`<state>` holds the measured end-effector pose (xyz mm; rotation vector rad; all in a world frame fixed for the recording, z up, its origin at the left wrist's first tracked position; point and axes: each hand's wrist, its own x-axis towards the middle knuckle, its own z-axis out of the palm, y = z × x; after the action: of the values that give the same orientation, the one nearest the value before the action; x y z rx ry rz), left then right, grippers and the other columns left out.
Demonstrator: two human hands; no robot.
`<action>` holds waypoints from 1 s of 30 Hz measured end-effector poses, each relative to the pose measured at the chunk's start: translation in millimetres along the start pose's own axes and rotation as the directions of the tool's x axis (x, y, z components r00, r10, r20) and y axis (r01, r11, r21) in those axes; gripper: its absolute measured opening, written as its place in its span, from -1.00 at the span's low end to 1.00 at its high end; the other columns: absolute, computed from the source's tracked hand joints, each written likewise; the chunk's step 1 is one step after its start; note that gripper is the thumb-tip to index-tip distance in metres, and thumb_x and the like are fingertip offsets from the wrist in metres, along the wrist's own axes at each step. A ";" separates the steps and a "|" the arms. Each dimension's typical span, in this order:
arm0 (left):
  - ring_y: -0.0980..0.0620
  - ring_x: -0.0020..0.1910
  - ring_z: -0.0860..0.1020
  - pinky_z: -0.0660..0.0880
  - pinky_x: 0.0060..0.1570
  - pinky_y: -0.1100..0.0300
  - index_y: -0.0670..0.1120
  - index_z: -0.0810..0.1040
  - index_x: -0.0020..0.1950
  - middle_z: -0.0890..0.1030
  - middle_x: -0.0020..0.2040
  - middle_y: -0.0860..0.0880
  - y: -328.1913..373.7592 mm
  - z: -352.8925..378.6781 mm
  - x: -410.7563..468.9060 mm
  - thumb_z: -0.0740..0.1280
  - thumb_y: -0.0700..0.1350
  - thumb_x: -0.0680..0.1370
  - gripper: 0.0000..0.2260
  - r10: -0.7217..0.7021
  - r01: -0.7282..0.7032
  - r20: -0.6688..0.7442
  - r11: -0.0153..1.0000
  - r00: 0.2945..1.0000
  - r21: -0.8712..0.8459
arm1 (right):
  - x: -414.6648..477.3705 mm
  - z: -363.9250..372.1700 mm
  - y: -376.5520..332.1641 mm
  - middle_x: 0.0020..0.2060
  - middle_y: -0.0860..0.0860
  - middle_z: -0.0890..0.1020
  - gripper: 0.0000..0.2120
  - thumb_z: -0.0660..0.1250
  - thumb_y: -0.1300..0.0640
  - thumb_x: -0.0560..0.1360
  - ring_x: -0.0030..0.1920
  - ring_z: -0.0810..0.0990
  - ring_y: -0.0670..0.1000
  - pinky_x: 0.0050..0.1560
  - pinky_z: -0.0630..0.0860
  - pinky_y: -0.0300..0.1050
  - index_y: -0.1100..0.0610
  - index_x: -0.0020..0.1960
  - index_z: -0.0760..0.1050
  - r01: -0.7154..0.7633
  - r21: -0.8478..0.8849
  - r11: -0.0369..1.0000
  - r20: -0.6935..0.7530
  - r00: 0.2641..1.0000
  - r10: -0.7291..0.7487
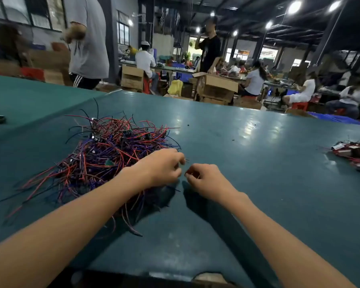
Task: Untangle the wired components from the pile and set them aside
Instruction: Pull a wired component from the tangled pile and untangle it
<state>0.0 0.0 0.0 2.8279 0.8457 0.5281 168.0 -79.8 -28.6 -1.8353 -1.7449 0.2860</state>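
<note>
- the pile of wired components (pixel 112 154) lies on the green table (pixel 247 204), left of the middle. red, blue and black wires are tangled there, with small dark parts among them.
- the left hand (pixel 162 166) is at the right edge of the pile, its forearm above the wires. its fingers are curled together and pinch a thin wire (pixel 186 160), whose end sticks out to the right.
- the right hand (pixel 206 180) is just beside the left one, over bare table. its fingers are curled tight, and a bit of red shows between them, but i cannot tell if they hold something.
- a smaller group of components (pixel 353 153) lies well apart, at the right edge of the table.
- behind the table, people sit and stand among cardboard boxes (pixel 216 86).
</note>
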 end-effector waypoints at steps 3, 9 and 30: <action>-0.22 0.26 0.45 0.40 0.28 -0.04 -0.20 0.46 0.30 0.47 0.24 -0.22 -13.5 13.0 16.1 0.26 -0.06 0.61 -0.68 -0.250 0.254 -0.046 0.952 0.967 0.172 | 4.9 7.2 4.4 -0.09 0.05 0.70 -0.81 0.30 0.11 0.60 -0.05 0.61 0.05 -0.09 0.43 -0.19 0.15 0.05 0.65 -0.069 -0.029 0.997 -0.068 0.995 0.067; -0.25 0.30 0.36 0.37 0.30 -0.06 -0.24 0.48 0.26 0.44 0.25 -0.24 -20.7 37.1 18.4 0.24 -0.03 0.63 -0.68 -0.334 0.344 -0.087 0.884 0.938 0.317 | 1.5 10.6 20.2 -0.37 -0.14 0.61 -0.86 0.35 0.13 0.58 -0.35 0.54 -0.13 -0.20 0.49 -0.24 0.09 -0.13 0.65 -0.099 0.268 0.958 -0.226 0.960 0.163; -0.07 -0.07 0.58 0.53 -0.02 0.10 -0.23 0.55 0.17 0.57 0.00 -0.12 11.3 17.9 -4.6 0.48 -0.27 0.52 -0.75 0.369 -0.404 -0.423 0.915 0.828 0.007 | -14.6 -0.7 9.0 -0.21 0.12 0.66 -0.70 0.42 -0.10 0.53 -0.40 0.52 0.04 -0.52 0.18 -0.23 0.14 -0.11 0.71 -0.096 0.825 0.557 -0.024 0.979 0.204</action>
<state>8.7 -12.6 -15.3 2.8534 0.2692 1.2284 174.1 -93.9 -36.4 -1.2339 -1.0435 0.8844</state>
